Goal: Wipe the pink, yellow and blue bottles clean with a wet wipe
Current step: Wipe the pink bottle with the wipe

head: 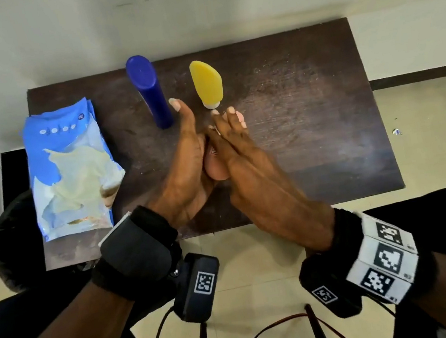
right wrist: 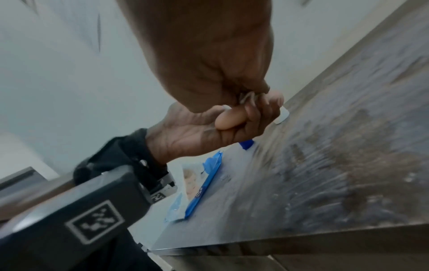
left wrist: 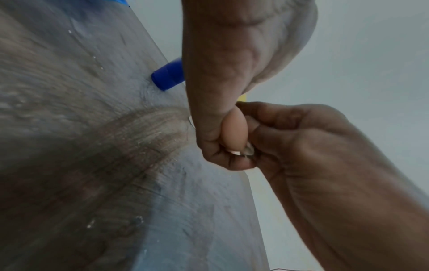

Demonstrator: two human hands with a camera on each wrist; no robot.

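Three bottles are in play, and we judge the pink bottle [head: 217, 166] to be the one now being cleaned: we hold it over the dark wooden table [head: 307, 105], nearer to us than the other two. Our left hand [head: 184, 168] wraps round it, fingers curled under its body and thumb stretched forward towards the blue bottle [head: 149, 90]. Our right hand [head: 248, 171] lies against the pink bottle's other side, fingers extended along it, with only a sliver of pale, crumpled material showing at the fingertips; we take this for the wet wipe [right wrist: 246, 98] (too little of it shows to be sure). In the wrist views the right fingers [right wrist: 257, 110] seem to pinch that scrap against the bottle, so both hands are together, closed about the same object. The blue bottle stands upright beyond the pink one and a little to its left; the yellow bottle [head: 207, 85] stands cap-down just beyond it, apart from the blue. A blue wipes packet [head: 70, 173] lies flat, well to the left of the pink bottle. Next, we think, the wipe must travel over the bottle's body while the left hand turns it to expose fresh surface; then the pink bottle goes down and another is taken up.
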